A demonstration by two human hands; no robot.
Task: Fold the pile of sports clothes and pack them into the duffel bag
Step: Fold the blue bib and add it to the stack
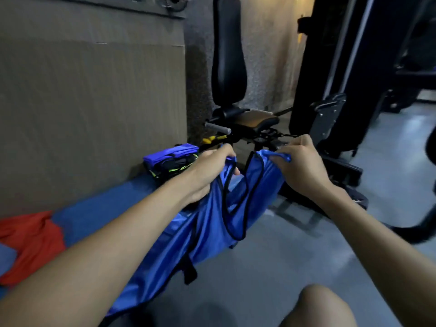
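Observation:
A shiny blue sleeveless sports top (212,220) with black trim hangs stretched between my hands above the floor. My left hand (210,171) grips one shoulder strap, and my right hand (299,164) pinches the other. Its lower part drapes down toward me over the blue mat edge. A folded stack of clothes (172,160), blue on top with black and neon-green pieces beneath, rests on the blue mat (111,204) beyond my left hand. A crumpled red garment (30,241) lies on the mat at the far left. I see no duffel bag.
A cardboard sheet (89,109) leans against the wall at left. A black gym bench (228,74) with a brown seat stands straight ahead, and a dark weight machine (330,90) rises at right. Grey floor (259,279) spreads below; my knee (323,308) shows at the bottom.

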